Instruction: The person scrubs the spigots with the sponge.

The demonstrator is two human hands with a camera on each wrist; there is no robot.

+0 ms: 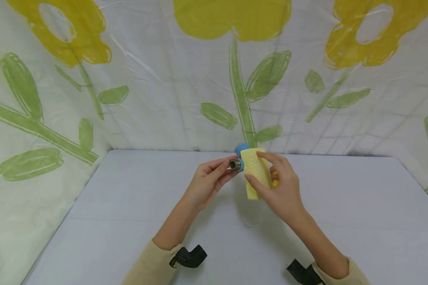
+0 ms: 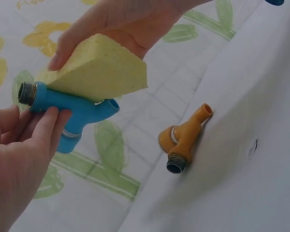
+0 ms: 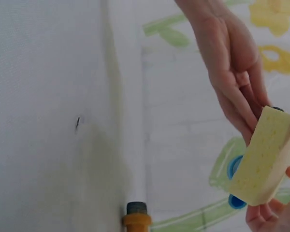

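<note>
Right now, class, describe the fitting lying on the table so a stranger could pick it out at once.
On the white table, near the backdrop, lies an orange fitting with a threaded end. Unlike the blue fitting in the left hand, nobody touches it.

The left hand and right hand are meeting above the middle of the bench, toward its far edge. The sponge is lying against the tap fitting, on its right. A second tap fitting is lying on the bench, behind the right hand.

a pale grey table carries one orange tap fitting, lying on its side near the back edge.
</note>
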